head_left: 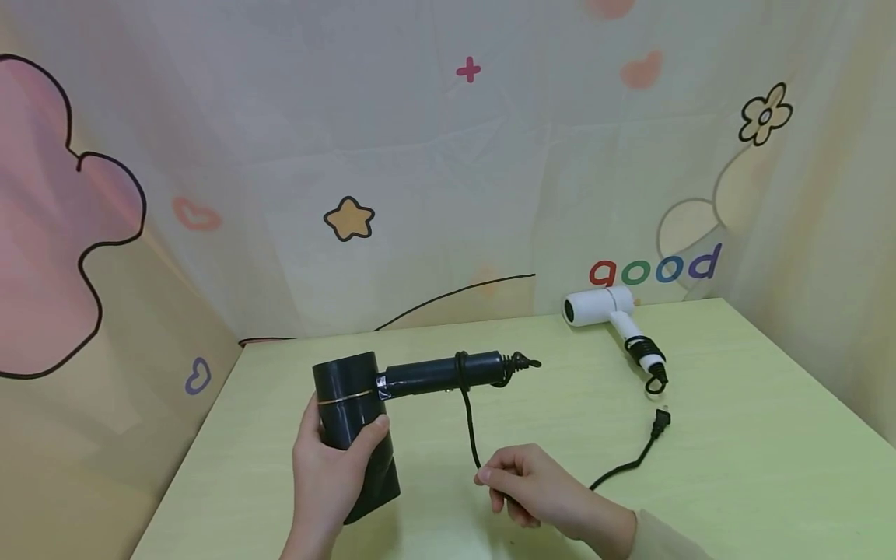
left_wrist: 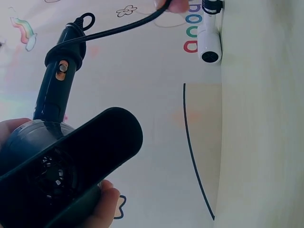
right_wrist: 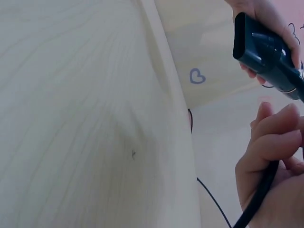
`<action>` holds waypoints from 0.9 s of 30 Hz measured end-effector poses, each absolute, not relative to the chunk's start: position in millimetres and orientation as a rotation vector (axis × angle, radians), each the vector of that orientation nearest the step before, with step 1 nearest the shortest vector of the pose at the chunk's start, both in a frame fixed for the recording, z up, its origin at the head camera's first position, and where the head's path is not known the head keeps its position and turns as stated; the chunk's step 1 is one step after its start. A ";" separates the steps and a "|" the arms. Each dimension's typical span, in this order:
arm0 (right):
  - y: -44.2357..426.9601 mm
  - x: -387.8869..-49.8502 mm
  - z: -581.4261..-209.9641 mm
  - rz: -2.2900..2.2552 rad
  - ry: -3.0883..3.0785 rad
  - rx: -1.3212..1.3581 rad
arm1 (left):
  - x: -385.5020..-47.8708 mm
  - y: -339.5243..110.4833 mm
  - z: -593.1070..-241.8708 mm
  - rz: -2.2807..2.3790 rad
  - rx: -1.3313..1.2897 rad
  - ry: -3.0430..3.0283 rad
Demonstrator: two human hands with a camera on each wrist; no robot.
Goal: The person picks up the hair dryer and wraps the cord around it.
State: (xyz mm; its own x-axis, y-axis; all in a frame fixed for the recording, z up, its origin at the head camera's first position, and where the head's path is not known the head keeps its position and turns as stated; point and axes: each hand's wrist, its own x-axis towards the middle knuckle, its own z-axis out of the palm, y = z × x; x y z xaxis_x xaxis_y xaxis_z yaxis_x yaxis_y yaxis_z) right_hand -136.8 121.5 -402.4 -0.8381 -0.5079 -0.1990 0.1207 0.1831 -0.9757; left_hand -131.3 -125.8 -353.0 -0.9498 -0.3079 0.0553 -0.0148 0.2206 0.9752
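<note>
My left hand (head_left: 327, 474) grips the barrel of a dark hair dryer (head_left: 348, 400), thumb across its front, holding it above the table. The dryer's handle (head_left: 427, 376) points right, with its black cord looped once around it near the end. From that loop the cord (head_left: 471, 428) hangs down to my right hand (head_left: 535, 490), which pinches it between thumb and fingers. In the right wrist view the cord (right_wrist: 259, 197) runs through the curled fingers. In the left wrist view the dryer's flat nozzle (left_wrist: 102, 147) faces the camera.
A white hair dryer (head_left: 595, 306) lies at the back right of the pale table (head_left: 756, 435), its black cord (head_left: 642, 350) wound around its handle. Nearer, the dark dryer's plug (head_left: 661, 420) shows on the right. A printed cloth (head_left: 420, 171) hangs behind the table.
</note>
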 end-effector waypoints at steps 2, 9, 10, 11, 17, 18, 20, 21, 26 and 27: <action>122.0 -139.2 -404.1 -1.703 1.987 -0.357 | -130.8 -124.9 -352.8 -1.819 0.304 -2.261; 124.3 -148.8 -406.7 -1.714 2.021 -0.299 | -130.0 -122.7 -353.7 -1.889 0.282 -2.277; 124.9 -150.3 -406.4 -1.716 2.028 -0.286 | -130.0 -122.3 -353.5 -1.899 0.278 -2.278; 125.6 -151.7 -406.1 -1.715 2.037 -0.272 | -129.8 -122.2 -353.4 -1.905 0.274 -2.280; 130.2 -159.6 -404.7 -1.722 2.086 -0.224 | -128.8 -122.9 -352.9 -1.921 0.264 -2.297; 130.8 -160.7 -404.5 -1.724 2.096 -0.221 | -128.6 -123.1 -352.8 -1.922 0.265 -2.302; 132.3 -163.0 -403.4 -1.726 2.114 -0.211 | -128.3 -123.5 -352.7 -1.927 0.268 -2.311; 133.2 -164.1 -402.5 -1.726 2.123 -0.204 | -128.1 -123.7 -352.7 -1.929 0.269 -2.318; 138.4 -169.7 -397.5 -1.725 2.155 -0.187 | -127.2 -124.7 -352.2 -1.946 0.268 -2.338; 139.4 -170.7 -396.8 -1.724 2.159 -0.186 | -126.9 -124.8 -352.0 -1.950 0.264 -2.340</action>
